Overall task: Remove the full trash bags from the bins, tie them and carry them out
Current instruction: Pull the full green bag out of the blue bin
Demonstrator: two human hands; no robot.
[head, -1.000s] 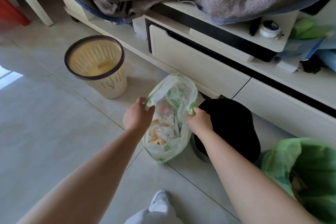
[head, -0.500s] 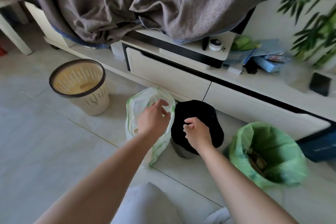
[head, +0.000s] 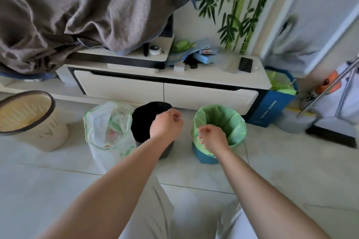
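A translucent white-and-green trash bag stands on the floor tiles with its mouth open and rubbish inside; neither hand touches it. To its right is a black bin. My left hand hovers over that bin's right edge, fingers curled in, holding nothing. Further right a teal bin is lined with a green bag. My right hand is at the near-left rim of the green bag, fingers curled; whether it pinches the plastic is unclear.
A cream bin with a dark rim stands at the left, unlined. A low white cabinet runs behind the bins, with a grey blanket heaped on it. A blue bin and a mop stand crowd the right.
Both hands let go of the white-and-green bag, which now stands alone. The hands and my view shifted right; my right hand went from the black bin to the green bag's rim.
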